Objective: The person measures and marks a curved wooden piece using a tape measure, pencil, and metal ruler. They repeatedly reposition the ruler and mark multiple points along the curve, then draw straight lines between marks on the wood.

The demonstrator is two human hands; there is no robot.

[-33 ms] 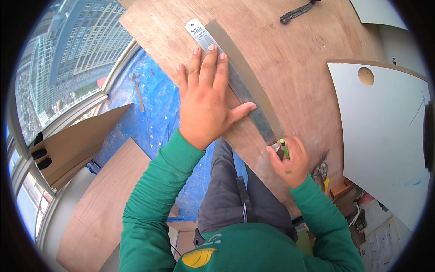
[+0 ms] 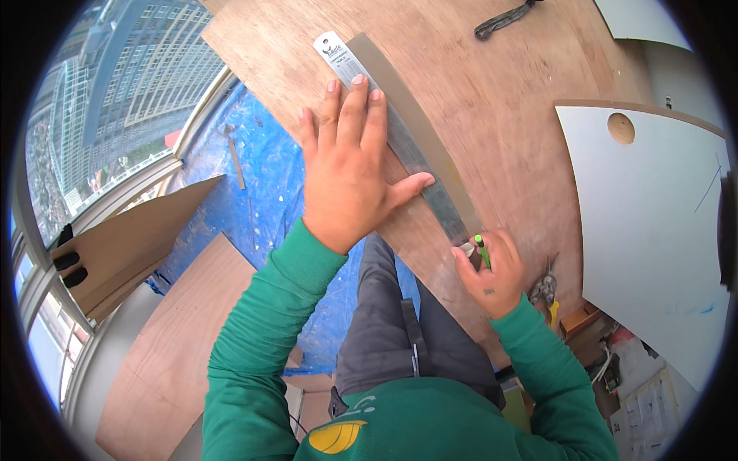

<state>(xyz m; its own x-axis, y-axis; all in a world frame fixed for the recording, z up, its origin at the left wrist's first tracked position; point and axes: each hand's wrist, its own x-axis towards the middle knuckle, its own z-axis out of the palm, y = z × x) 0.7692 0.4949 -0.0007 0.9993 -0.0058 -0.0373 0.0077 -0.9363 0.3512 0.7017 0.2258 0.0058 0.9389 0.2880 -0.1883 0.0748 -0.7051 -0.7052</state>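
Note:
A steel ruler [image 2: 415, 157] lies slantwise on a narrow grey-brown strip [image 2: 411, 107], both on the plywood sheet [image 2: 500, 115]. My left hand [image 2: 350, 169] is spread flat, its fingers and thumb pressing on the ruler. At the ruler's near end, my right hand [image 2: 496, 269] is closed round a slim bright-green tool [image 2: 482, 250], which points up out of the grip. Its lower part is hidden by the fingers, so its kind is unclear. The thumb and fingertips of that hand rest by the near ends of the ruler and strip.
A white panel [image 2: 638, 200] with a round hole stands at the right. Pliers-like tools [image 2: 546, 288] lie near my right wrist, a black strap [image 2: 503, 21] at the far side. To the left are blue sheeting [image 2: 269, 165], a hammer [image 2: 235, 157], loose plywood [image 2: 177, 338] and a window [image 2: 115, 84].

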